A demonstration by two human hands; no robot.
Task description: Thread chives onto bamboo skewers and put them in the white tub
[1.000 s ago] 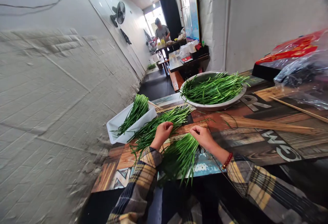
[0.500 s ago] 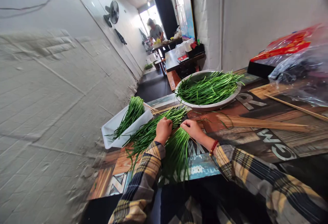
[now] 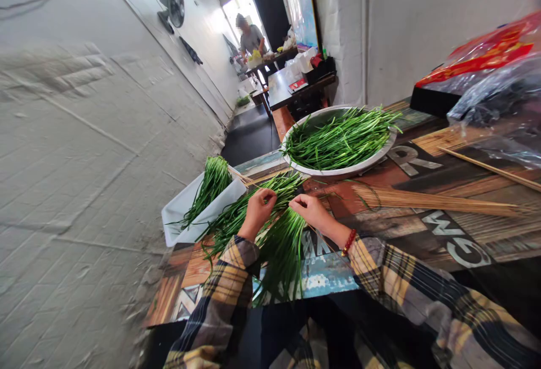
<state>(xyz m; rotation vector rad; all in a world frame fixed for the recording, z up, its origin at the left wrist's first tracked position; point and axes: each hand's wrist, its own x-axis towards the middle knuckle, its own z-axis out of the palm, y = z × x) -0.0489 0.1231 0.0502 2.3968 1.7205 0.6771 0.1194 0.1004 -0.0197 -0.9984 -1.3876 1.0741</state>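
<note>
My left hand (image 3: 258, 210) is curled with thumb and fingertips together, over a loose pile of garlic chives (image 3: 236, 214) on the table. What it pinches, if anything, is too small to make out. Just to its right, my right hand (image 3: 313, 211) pinches the pale top ends of a second bunch of chives (image 3: 285, 250), which fans down toward the table's front edge. Thin sticks (image 3: 319, 236) show below my right hand. A white plastic tray (image 3: 228, 203) at the left holds another bunch of chives (image 3: 211, 186).
Behind my hands stands a metal basin (image 3: 333, 173) heaped with chives. Bamboo skewers (image 3: 439, 201) lie spread to the right, near crumpled clear plastic bags (image 3: 494, 98). A wall (image 3: 84, 189) runs along the left. Far back, a person (image 3: 252, 38) works at another table.
My left hand has moved slightly left and up, away from my right hand. My right hand stays at the top of the bunch. The view has shifted a little.
</note>
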